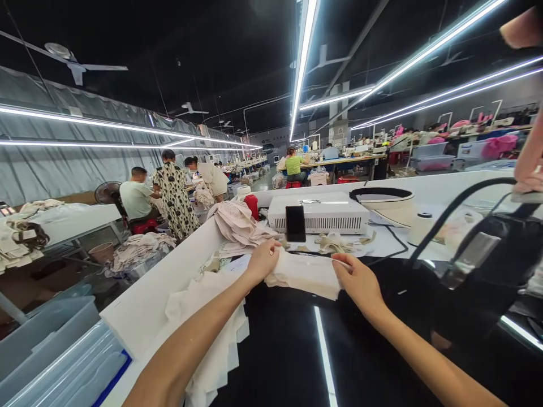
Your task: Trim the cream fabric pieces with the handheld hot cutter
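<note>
Between my two hands a cream fabric piece point(307, 271) is stretched sideways over the glossy black worktop point(292, 339). My left hand point(263, 261) pinches its left end, and my right hand point(358, 282) grips the right end between thumb and fingers. Under and beside my left forearm lies a fanned row of pale cloth pieces point(224, 339). Beyond my left hand is a heap of beige-pink fabric point(241, 223). A dark phone point(296, 223) leans upright against a white vented box point(326, 212) behind the fabric.
Fabric scraps point(335, 243) lie before the box. A round cream container point(386, 203) with a black rim stands at back right, near a black machine point(479, 271) with a curved hose. A white partition point(156, 282) edges the left side; plastic bins point(46, 345) sit beyond it. Several people work farther off.
</note>
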### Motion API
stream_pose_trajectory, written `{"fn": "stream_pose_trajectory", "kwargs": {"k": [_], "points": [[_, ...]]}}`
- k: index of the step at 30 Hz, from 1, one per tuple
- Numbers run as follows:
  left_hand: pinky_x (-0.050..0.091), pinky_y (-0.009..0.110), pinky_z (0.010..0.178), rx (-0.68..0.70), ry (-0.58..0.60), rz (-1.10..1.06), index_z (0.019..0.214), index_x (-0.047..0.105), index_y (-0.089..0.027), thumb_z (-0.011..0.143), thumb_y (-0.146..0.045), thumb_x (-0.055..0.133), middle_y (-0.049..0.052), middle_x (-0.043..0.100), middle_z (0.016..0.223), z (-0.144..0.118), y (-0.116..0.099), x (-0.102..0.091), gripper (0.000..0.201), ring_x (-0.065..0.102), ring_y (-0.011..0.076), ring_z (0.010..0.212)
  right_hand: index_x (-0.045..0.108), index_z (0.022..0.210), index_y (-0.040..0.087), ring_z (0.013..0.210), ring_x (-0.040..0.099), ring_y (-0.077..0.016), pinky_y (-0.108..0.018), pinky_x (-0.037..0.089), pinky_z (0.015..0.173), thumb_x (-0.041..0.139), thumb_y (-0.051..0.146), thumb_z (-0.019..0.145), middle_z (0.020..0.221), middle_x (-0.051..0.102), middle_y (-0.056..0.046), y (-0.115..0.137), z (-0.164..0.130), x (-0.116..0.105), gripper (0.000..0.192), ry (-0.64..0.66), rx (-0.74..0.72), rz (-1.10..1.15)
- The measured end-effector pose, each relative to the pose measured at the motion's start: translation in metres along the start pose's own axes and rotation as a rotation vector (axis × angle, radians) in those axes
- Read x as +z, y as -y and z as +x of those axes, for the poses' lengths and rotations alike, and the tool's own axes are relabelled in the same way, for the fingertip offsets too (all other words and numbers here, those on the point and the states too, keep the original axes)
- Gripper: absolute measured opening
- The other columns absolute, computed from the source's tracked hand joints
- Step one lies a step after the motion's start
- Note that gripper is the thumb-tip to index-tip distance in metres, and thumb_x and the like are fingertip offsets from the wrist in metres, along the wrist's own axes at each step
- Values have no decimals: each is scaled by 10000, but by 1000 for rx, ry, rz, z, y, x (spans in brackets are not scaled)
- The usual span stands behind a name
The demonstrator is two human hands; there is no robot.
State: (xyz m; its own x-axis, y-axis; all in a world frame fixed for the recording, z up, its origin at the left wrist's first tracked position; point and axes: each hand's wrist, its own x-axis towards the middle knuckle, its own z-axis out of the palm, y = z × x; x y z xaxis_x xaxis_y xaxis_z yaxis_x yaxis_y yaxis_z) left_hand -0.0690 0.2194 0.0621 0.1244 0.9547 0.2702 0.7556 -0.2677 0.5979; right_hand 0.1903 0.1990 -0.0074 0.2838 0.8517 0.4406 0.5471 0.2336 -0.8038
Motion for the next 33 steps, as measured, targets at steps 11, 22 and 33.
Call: {"fn": "stream_pose_trajectory", "kwargs": {"k": [11,22,33], "points": [[645,503,1034,-62,91,159,1407,691,-188,1113,-400,739,121,696,1422,-1,18,22,365,728,285,1213,784,1240,178,1349,664,-447,-655,476,1199,591,299,933,1317,778,-203,-31,-1,14,382,105,-148,-143],[646,495,1029,-111,159,362,1384,702,-188,1116,-407,735,117,705,1405,-51,27,-76,347,732,280,1199,783,1168,257,1225,759,-370,-567,584,1110,540,407,947,1268,814,-140,13,-61,3,361,220,-313,-49],[652,497,1017,-289,221,493,1394,695,-179,1108,-404,747,116,705,1399,-127,66,-125,367,735,285,1194,826,1046,295,742,732,-217,-363,676,812,581,420,969,1215,822,-83,47,-141,-7,285,526,-286,84]]}}
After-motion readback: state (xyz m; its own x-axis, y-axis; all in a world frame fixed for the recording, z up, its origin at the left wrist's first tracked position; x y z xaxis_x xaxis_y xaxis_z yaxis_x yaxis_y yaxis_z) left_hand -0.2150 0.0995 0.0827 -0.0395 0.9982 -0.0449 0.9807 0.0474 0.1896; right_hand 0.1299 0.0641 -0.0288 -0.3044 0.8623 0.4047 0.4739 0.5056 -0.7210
